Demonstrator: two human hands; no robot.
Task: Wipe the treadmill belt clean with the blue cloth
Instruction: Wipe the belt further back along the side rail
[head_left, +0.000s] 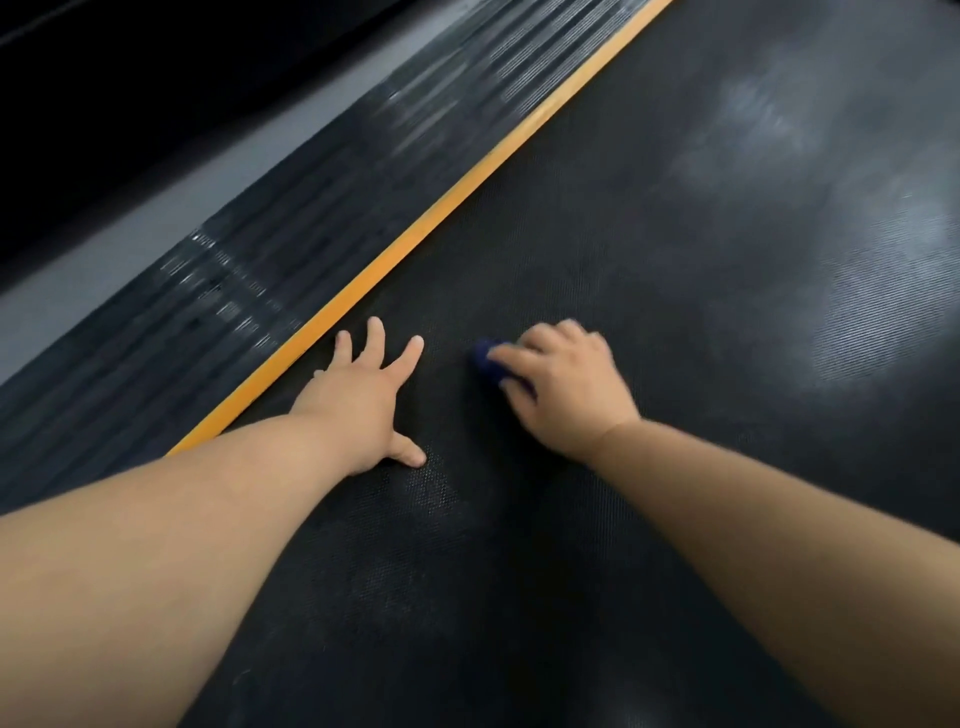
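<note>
Two hands on the treadmill belt (623, 260), left hand (358, 400) flat with fingers spread, right hand (561, 395) curled round the blue cloth (488, 362) bunched under its fingertips

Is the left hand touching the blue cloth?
Apart. Head view shows bare treadmill belt between the left hand and the blue cloth under the right hand.

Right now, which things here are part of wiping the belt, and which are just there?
Part of the job: treadmill belt; blue cloth, gripped by the right hand; left hand, pressed flat on the belt.
Just there: orange stripe along the belt's edge; ribbed side rail; grey strip beyond it.
</note>
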